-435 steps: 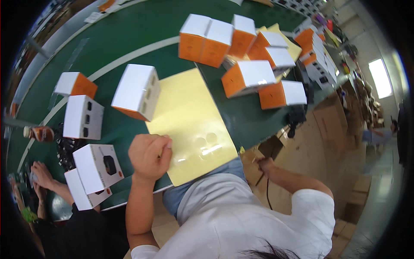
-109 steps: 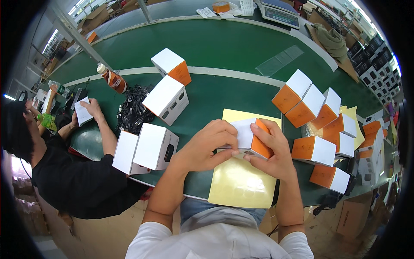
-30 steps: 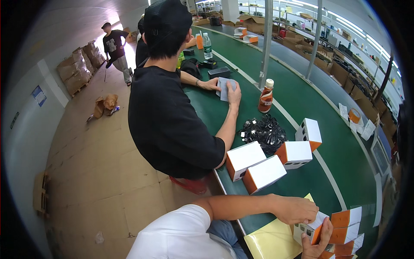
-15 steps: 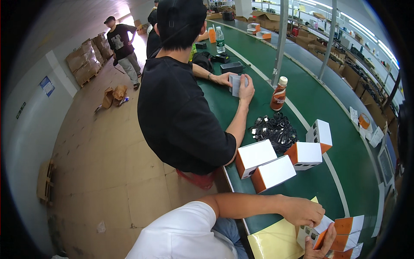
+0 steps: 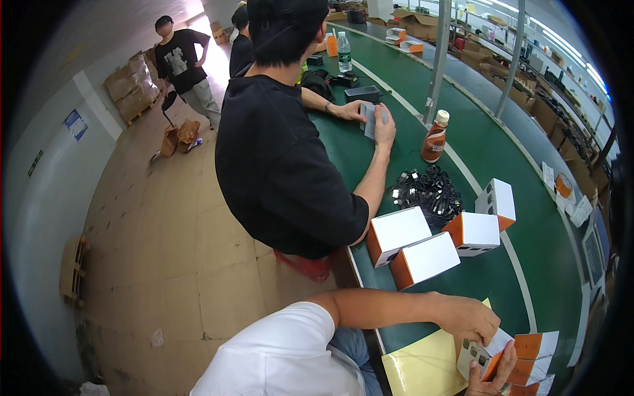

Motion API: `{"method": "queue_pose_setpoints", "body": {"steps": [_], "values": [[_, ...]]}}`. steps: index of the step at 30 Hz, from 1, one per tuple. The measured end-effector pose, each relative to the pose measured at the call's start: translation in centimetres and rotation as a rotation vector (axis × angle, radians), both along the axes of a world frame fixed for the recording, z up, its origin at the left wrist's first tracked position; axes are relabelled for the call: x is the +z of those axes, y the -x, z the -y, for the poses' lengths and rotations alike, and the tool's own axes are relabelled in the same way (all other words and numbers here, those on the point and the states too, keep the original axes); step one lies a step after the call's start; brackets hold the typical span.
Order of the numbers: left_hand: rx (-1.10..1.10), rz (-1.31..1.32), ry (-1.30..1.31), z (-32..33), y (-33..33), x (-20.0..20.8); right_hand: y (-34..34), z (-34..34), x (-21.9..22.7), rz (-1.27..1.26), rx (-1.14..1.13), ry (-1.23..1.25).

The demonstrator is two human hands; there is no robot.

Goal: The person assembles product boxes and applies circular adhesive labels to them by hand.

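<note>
A small white-and-orange box (image 5: 470, 355) with dark pictures on its side stands tilted near the table's front right. My right hand (image 5: 496, 373) grips it from the near right, thumb and fingers on either side. From the left, my left hand (image 5: 470, 319) reaches over the box's top, its fingers bent together at the upper edge. Whatever is between those fingertips is hidden. Beneath and left of the box lies a pale yellow sheet or envelope (image 5: 422, 366). Orange-and-white cartons (image 5: 528, 356) stand just right of my right hand.
Several closed white-and-orange boxes (image 5: 426, 261) stand farther along the green table (image 5: 492, 284). Behind them are a heap of black cables (image 5: 428, 195) and a brown drink bottle (image 5: 434, 137). A co-worker in black (image 5: 284, 165) sits at the left, holding a grey piece (image 5: 370, 120).
Both my hands stay at the box with little visible movement. The view has shifted slightly. A standing person in the background has come closer.
</note>
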State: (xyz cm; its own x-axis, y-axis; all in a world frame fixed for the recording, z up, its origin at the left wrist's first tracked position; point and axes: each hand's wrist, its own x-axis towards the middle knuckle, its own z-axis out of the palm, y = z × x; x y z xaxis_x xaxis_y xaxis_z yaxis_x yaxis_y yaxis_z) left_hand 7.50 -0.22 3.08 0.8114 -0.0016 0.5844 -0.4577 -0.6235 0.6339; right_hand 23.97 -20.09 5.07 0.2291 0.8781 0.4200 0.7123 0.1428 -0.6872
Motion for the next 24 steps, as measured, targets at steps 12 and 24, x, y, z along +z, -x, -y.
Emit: {"method": "queue_pose_setpoints", "body": {"steps": [12, 24], "values": [[0.096, -0.018, -0.171, 0.9, 0.3, 0.2, 0.0, -1.1, 0.6, 0.337, 0.033, -0.086], [0.507, -0.024, -0.391, 0.9, -0.5, 0.6, 2.0, -1.1, -2.2, -0.016, -0.338, -0.120]]}}
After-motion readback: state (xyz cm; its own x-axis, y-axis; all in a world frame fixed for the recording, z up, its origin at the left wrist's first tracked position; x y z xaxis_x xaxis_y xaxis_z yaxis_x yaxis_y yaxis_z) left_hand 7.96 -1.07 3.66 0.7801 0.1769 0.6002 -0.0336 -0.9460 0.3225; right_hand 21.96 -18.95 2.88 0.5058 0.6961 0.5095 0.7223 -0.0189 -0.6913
